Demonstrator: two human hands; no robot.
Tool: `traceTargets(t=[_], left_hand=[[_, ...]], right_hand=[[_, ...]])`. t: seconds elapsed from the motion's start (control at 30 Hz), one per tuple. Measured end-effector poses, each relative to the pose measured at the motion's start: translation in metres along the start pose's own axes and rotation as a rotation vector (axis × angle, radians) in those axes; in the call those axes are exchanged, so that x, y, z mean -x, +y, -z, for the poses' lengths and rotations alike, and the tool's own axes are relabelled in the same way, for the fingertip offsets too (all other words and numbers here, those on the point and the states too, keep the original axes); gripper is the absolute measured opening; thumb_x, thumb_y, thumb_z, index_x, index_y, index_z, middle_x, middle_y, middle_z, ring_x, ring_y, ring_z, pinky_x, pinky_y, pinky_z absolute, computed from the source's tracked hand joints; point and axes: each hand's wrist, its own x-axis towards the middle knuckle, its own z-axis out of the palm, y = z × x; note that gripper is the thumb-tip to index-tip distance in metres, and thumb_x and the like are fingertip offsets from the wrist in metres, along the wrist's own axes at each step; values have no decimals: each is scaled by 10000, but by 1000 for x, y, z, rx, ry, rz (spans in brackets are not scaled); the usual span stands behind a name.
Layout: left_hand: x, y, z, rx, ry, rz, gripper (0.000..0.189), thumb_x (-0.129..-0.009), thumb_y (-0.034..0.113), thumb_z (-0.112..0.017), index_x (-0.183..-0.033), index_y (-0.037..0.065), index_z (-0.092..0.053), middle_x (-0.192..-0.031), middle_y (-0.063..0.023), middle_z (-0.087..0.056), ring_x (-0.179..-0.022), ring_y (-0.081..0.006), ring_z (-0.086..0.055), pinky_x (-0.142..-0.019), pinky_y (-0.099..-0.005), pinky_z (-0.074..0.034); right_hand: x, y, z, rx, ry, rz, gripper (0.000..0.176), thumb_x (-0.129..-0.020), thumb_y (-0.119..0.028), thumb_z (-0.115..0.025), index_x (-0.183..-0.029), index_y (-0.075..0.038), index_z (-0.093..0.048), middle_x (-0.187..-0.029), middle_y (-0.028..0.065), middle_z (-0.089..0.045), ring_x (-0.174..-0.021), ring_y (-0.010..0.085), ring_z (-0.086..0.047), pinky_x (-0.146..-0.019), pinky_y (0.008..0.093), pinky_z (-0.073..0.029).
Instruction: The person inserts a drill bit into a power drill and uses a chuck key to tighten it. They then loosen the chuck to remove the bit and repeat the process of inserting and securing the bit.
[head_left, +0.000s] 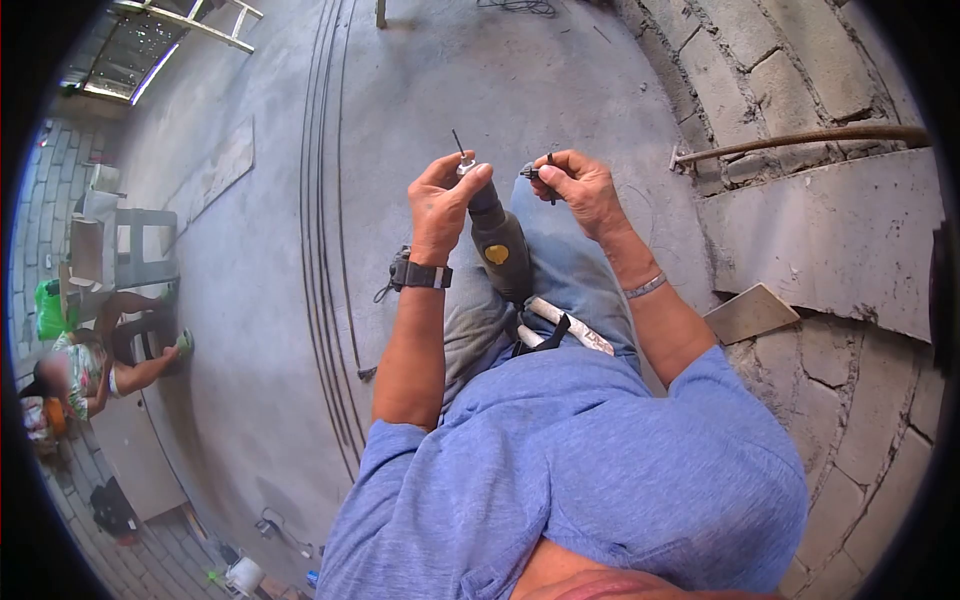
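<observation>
A dark power drill point(503, 258) points up between my thighs, with a yellow round mark on its body. At its upper end, my left hand point(440, 205) is closed around the silvery chuck point(466, 166). A thin dark drill bit point(457, 142) sticks up out of the chuck. Just to the right, my right hand point(585, 190) pinches a small chuck key point(530, 172) by its dark crossbar. The key's toothed head points left toward the chuck and is apart from it. My fingers partly hide both the chuck and the key.
Several long thin rods point(322, 230) lie on the concrete floor to my left. A block wall point(770, 90) with a leaning metal bar point(800, 142) stands on the right. At far left a person point(90, 375) sits near a grey stool point(148, 245). A flat board point(222, 165) lies beyond.
</observation>
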Motion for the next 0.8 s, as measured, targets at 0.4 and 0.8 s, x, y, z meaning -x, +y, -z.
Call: traceTargets(t=[0.4, 0.8], left_hand=[[-10, -42, 13, 860, -280, 240, 381, -864, 220, -646, -1159, -7, -564, -1034, -131, -636, -975, -270, -615, -878, -418, -489], [-7, -26, 10, 457, -136, 161, 380, -864, 168, -663, -1158, -61, -590, -995, -120, -656, -904, -191, -632, -822, -316, -499]], right_hand=[[-7, -7, -29, -31, -67, 3, 160, -896, -103, -589, -964, 35, -630, -824, 74, -649, -738, 115, -621, -685, 250, -533], [-15, -3, -32, 59, -49, -11, 161, -897, -113, -583, -969, 23, -632, -834, 67, -654, -759, 115, -634, -697, 244, -538]])
